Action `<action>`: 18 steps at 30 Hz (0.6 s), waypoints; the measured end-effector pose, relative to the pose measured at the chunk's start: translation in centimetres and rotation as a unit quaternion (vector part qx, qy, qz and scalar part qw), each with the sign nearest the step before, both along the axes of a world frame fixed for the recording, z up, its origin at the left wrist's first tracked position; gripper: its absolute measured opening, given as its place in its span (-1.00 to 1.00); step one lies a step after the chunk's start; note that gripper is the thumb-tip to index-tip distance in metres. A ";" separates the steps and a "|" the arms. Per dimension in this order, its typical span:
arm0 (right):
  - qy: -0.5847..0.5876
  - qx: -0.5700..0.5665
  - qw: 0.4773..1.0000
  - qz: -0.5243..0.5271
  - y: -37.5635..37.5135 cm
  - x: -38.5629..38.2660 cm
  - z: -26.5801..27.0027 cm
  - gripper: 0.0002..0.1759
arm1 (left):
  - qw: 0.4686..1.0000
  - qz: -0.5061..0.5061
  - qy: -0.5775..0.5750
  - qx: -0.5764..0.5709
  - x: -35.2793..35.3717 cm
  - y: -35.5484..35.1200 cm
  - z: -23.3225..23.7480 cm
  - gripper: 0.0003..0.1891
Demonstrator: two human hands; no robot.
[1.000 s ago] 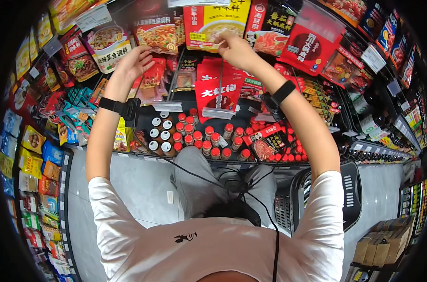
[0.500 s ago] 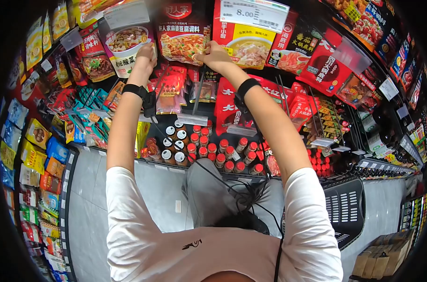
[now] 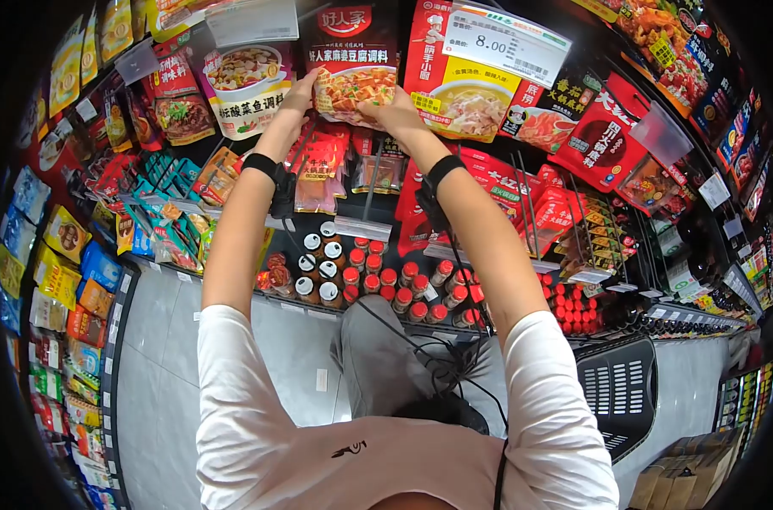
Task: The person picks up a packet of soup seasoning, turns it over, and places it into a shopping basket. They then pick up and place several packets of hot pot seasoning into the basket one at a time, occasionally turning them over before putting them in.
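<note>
A black and red seasoning packet (image 3: 352, 53) with a picture of tofu on its front hangs upright at the top centre. My left hand (image 3: 294, 109) is closed at its lower left edge, with the fingertips against the side. At the lower right corner, my right hand (image 3: 393, 112) grips the same packet, thumb over the front. Fingers behind the packet are hidden. Just left of my left hand is a white and purple pickled fish seasoning packet (image 3: 249, 81). A red and yellow soup packet (image 3: 467, 93) is close to the right of my right hand.
Below my hands, small red packets (image 3: 320, 166) hang from rack hooks. White-capped jars (image 3: 328, 270) and red-capped bottles (image 3: 388, 277) stand on the low shelf. A black basket (image 3: 616, 391) rests on the floor at right, near a cardboard box (image 3: 688, 472). Dark cables (image 3: 441, 361) dangle by my legs.
My left hand has moved right, from in front of the pickled fish packet to the tofu seasoning packet's left edge. My right hand stays on its right side. The view has shifted slightly.
</note>
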State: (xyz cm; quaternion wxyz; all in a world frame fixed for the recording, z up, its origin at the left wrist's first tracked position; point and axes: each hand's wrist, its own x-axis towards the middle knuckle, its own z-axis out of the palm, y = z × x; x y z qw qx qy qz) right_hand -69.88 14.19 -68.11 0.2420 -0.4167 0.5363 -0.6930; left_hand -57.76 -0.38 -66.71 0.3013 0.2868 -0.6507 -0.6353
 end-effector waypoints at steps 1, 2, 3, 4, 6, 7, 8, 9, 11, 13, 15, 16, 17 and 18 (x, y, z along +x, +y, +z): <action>0.024 -0.006 1.000 -0.015 -0.7 -0.9 -0.7 -0.39 | 1.000 0.008 -0.002 -0.010 0.2 0.6 0.2 -0.18; 0.047 -0.012 0.998 -0.030 -1.3 -1.8 -1.5 -0.37 | 1.000 0.017 -0.004 -0.021 0.4 1.0 0.2 -0.19; 0.072 -0.005 0.997 -0.042 -1.8 -2.6 -2.1 -0.37 | 0.999 0.023 -0.020 -0.038 0.7 1.0 0.1 -0.27; 0.097 0.001 0.994 -0.054 -2.0 -3.2 -2.4 -0.36 | 0.999 0.017 -0.001 -0.040 0.8 0.7 -0.3 -0.32; 0.152 0.036 0.983 -0.094 -1.6 -3.3 -2.6 -0.35 | 0.998 0.002 0.038 -0.046 0.8 0.1 -1.2 -0.42; 0.181 0.064 0.974 -0.121 -0.5 -2.4 -1.7 -0.34 | 0.997 -0.009 0.077 -0.031 1.1 0.8 -1.0 -0.47; 0.209 0.093 0.962 -0.148 0.5 -1.5 -0.8 -0.33 | 0.993 -0.020 0.116 -0.016 1.6 1.5 -1.0 -0.51; 0.223 0.099 0.959 -0.142 1.1 -1.0 -0.2 -0.33 | 0.988 -0.031 0.154 0.000 2.3 2.4 -0.7 -0.55; 0.253 0.112 0.952 -0.129 2.1 -0.2 0.8 -0.33 | 0.991 -0.005 0.134 0.000 3.8 4.0 0.2 -0.53; 0.189 0.157 0.965 -0.092 2.9 0.5 1.9 -0.34 | 0.989 0.016 0.148 -0.016 4.5 4.0 0.1 -0.41; 0.187 0.160 0.967 -0.073 3.9 1.5 2.8 -0.39 | 0.984 -0.010 0.180 -0.009 5.6 4.4 0.5 -0.48; 0.218 0.141 0.963 -0.073 4.4 2.1 3.3 -0.43 | 0.980 -0.023 0.196 -0.005 6.2 4.8 0.7 -0.51; 0.250 0.121 0.958 -0.073 5.0 2.7 3.5 -0.47 | 0.979 -0.024 0.202 -0.004 6.6 5.1 0.8 -0.50; 0.246 0.096 0.962 -0.063 5.4 3.3 3.6 -0.47 | 0.980 -0.031 0.197 -0.004 7.2 5.6 1.0 -0.51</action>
